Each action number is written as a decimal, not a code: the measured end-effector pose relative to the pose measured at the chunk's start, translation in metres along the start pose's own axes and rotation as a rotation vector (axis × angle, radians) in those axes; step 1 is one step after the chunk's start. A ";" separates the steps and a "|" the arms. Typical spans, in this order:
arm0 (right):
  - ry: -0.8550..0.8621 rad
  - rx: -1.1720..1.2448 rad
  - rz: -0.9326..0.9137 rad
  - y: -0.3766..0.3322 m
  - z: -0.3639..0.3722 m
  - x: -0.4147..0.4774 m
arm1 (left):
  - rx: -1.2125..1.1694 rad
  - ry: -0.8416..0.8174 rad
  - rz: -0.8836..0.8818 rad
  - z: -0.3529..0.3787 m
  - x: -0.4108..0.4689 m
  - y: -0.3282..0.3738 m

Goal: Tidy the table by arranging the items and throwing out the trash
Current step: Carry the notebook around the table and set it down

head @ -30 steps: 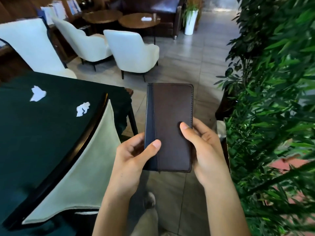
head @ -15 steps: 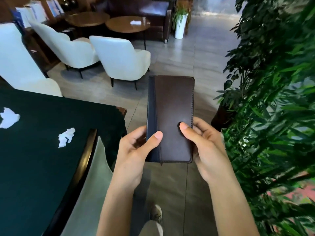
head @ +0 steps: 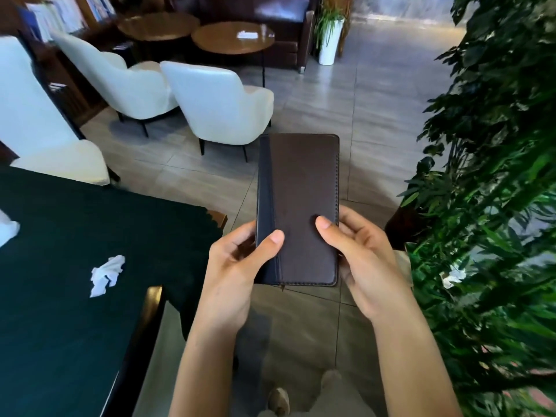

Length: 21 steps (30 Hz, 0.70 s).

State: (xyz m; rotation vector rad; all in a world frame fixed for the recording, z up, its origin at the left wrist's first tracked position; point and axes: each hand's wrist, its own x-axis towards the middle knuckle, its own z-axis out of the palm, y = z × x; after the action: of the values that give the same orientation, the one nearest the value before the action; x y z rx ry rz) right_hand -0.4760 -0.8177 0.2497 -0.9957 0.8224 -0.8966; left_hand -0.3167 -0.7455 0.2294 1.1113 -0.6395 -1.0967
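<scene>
A closed dark brown leather folder (head: 301,188) with a navy spine is held upright in front of me, over the tiled floor. My left hand (head: 237,272) grips its lower left edge, thumb on the cover. My right hand (head: 361,260) grips its lower right edge, thumb also on the cover. To the left lies the dark green table (head: 60,311). A crumpled white tissue (head: 106,273) sits on it, and part of another white tissue (head: 7,230) shows at the left edge.
Dense green plants (head: 487,206) fill the right side, close to my right arm. White armchairs (head: 222,103) stand beyond the table, with round wooden tables (head: 231,39) and a dark sofa further back. Grey tiled floor (head: 376,115) lies ahead.
The view has swung right and down: the table and tissues slid left in the frame. Both hands keep the same hold on the folder.
</scene>
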 end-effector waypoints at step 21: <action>-0.459 -0.115 0.209 -0.026 -0.045 0.260 | 0.059 0.494 0.096 0.053 0.176 -0.024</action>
State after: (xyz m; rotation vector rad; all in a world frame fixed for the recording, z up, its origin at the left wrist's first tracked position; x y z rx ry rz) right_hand -0.4177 -1.0744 0.2173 -1.1365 0.5755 -0.4194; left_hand -0.3063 -0.9289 0.2076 1.3275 -0.3296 -0.6849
